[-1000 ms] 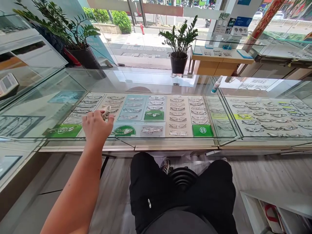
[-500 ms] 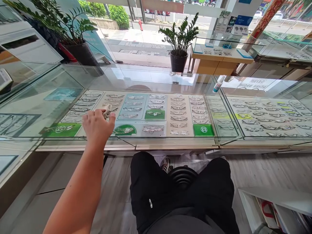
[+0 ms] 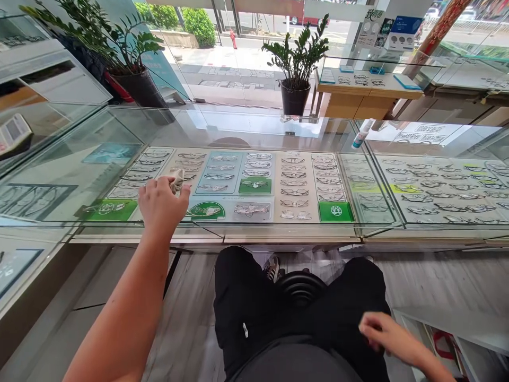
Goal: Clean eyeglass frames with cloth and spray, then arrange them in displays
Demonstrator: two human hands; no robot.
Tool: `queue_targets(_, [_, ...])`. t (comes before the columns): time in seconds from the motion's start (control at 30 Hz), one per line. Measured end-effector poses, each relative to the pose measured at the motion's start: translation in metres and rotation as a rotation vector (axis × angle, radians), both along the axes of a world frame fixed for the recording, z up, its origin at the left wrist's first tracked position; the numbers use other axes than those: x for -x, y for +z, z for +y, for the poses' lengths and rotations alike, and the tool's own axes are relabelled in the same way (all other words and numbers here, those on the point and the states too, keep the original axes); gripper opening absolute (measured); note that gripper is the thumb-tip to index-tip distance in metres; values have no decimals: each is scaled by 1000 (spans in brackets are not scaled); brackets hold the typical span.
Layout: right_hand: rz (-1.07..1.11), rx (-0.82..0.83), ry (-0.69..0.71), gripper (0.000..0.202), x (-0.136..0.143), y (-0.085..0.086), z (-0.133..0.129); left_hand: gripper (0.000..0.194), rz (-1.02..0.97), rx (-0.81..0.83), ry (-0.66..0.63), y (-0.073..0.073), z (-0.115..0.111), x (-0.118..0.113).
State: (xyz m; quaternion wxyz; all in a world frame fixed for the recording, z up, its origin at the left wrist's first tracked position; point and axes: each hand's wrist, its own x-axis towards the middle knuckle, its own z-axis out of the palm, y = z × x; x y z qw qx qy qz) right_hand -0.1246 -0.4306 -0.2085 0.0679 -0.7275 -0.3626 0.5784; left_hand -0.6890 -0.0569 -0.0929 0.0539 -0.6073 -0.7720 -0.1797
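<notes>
My left hand (image 3: 163,204) rests on the glass top of a display counter (image 3: 302,133), its fingers closed around a crumpled beige cloth (image 3: 177,179) that pokes out past the fingertips. Beneath the glass lie rows of eyeglasses (image 3: 294,183) on pale, blue and green panels. Over my right thigh is my right hand (image 3: 379,334), its fingers curled; the inside of the hand is turned away, so whether it holds anything is hidden. A white and teal spray bottle (image 3: 362,133) is on the glass, farther off to the right.
Potted plants (image 3: 296,95) stand beyond the counter by the window. At the far left is a small box (image 3: 15,132) on the glass. A white shelf unit (image 3: 473,345) sits low at my right, and another eyewear display (image 3: 366,87) is at the back right.
My right hand has come into view at the lower right. My left hand and the cloth stay at about the same place on the glass, while the view has shifted slightly.
</notes>
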Motion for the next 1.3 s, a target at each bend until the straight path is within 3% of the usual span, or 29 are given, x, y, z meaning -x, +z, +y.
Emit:
queue_targets(0.07, [272,-131,-367,28,5,-32,66,60,-4,-3,-2,-1,1,2])
queue_targets(0.1, [375,-166,-648,37,10,-47,97,61,-6,-5,-5,-1,2,2])
queue_targets(0.2, [448,-232,-869,43,29,-86,167,63,-11,-17,-5,-4,4,5])
queue_targets(0.27, [484,-275,-968,43,40,-105,189,63,-15,-23,2,-4,5,5])
queue_targets(0.47, [543,-337,-1119,42,46,-133,191,74,-81,29,53,5,2,-2])
queue_targets(0.7, [540,-283,-1103,46,51,-132,155,74,-107,144,99,19,1,-12])
queue_targets(0.83, [540,-157,-965,48,27,-110,102,80,-109,229,101,26,1,-14])
queue_targets(0.9, [493,-76,-872,47,-12,-89,75,84,-88,252,111,28,1,-16])
queue_targets(0.93, [441,-50,-728,46,-37,-76,64,86,-75,263,117,28,1,-16])
queue_targets(1.0, [230,-183,-596,52,-88,-42,51,87,-46,274,129,28,2,-17])
queue_targets(1.07, [-59,-349,-554,60,-127,-1,53,88,-21,283,140,27,5,-16])
queue_targets(1.13, [-212,-439,-391,61,-141,41,69,86,-7,300,164,27,12,-15])
queue_targets(1.23, [-119,-411,19,54,-120,96,106,81,-26,343,231,29,27,-19])
queue_targets(1.3, [-1,-362,277,52,-93,121,133,79,-59,338,269,30,37,-24])
